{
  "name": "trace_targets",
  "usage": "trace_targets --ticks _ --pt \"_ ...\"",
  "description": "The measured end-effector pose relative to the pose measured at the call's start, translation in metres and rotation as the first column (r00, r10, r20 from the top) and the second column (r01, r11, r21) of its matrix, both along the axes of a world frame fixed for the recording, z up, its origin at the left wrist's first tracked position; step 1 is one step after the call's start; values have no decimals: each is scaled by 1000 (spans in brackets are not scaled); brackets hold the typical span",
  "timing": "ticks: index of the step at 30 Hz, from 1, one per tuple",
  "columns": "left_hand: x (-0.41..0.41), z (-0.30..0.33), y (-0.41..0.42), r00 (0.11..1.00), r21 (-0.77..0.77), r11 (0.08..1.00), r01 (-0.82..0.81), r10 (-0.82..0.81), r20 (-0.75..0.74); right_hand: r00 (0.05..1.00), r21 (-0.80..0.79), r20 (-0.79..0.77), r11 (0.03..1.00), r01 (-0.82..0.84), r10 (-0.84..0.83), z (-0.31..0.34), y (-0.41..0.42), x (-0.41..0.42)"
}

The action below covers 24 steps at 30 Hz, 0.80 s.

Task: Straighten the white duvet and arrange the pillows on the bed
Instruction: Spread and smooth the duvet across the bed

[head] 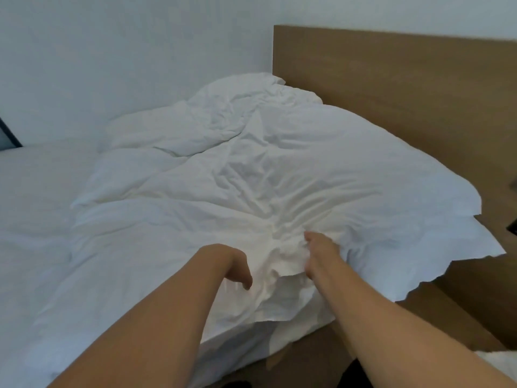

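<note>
A plain white wall (112,51) rises behind the bed and meets a flat brown wooden headboard (405,88) on the right. A dark-framed panel (7,135) shows at the left edge. At the right edge sits a small dark object (512,226), too cropped to identify.

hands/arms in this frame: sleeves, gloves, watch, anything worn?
Nothing worn that shows. Both forearms are bare from the bottom edge of the frame to the wrists: no sleeves or cuffs in view. The left hand and right hand have no gloves, and no watch or bracelet. Rings cannot be told; the fingers are mostly hidden in fabric.
</note>
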<state>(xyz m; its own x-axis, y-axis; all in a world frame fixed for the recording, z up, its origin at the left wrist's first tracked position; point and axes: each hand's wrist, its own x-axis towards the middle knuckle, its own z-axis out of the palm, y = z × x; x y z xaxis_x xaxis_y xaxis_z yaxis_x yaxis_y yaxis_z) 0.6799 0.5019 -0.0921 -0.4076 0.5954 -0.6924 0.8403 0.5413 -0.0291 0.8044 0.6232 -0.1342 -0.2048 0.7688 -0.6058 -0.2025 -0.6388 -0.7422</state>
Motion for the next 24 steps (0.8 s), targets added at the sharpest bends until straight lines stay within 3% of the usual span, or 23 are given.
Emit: trace_targets --ticks 3,5,7,9,12,15,18,19,21,24 --pt "2 4 -5 996 -30 996 -78 79 31 997 46 -79 999 -20 23 30 42 -16" --pt "6 7 -3 987 141 977 -163 163 13 975 40 -222 999 2 7 79 37 -22" --pt "8 10 1 980 365 920 -145 186 -78 931 41 -362 998 51 -33 109 28 -27" --pt "10 15 4 966 510 851 -127 222 -130 899 47 -435 995 84 -55 120 21 -31" --pt "27 24 8 972 671 734 -106 218 -85 871 28 -490 998 60 -38 135 13 -34" --pt "49 27 15 970 759 650 -41 207 -124 880 49 -476 998 24 2 157 12 -32" --pt "34 16 8 894 704 707 -66 356 -273 894 130 -444 992 2 56 176 15 -24" --pt "21 15 0 866 704 697 -136 429 -257 911 147 -407 989 -6 66 180 16 -20" --pt "-5 26 -12 847 772 587 -245 516 -124 942 170 -329 985 -8 64 185 20 -11" --pt "-26 62 -28 852 849 507 -148 501 -150 951 223 -301 975 0 69 189 20 4"
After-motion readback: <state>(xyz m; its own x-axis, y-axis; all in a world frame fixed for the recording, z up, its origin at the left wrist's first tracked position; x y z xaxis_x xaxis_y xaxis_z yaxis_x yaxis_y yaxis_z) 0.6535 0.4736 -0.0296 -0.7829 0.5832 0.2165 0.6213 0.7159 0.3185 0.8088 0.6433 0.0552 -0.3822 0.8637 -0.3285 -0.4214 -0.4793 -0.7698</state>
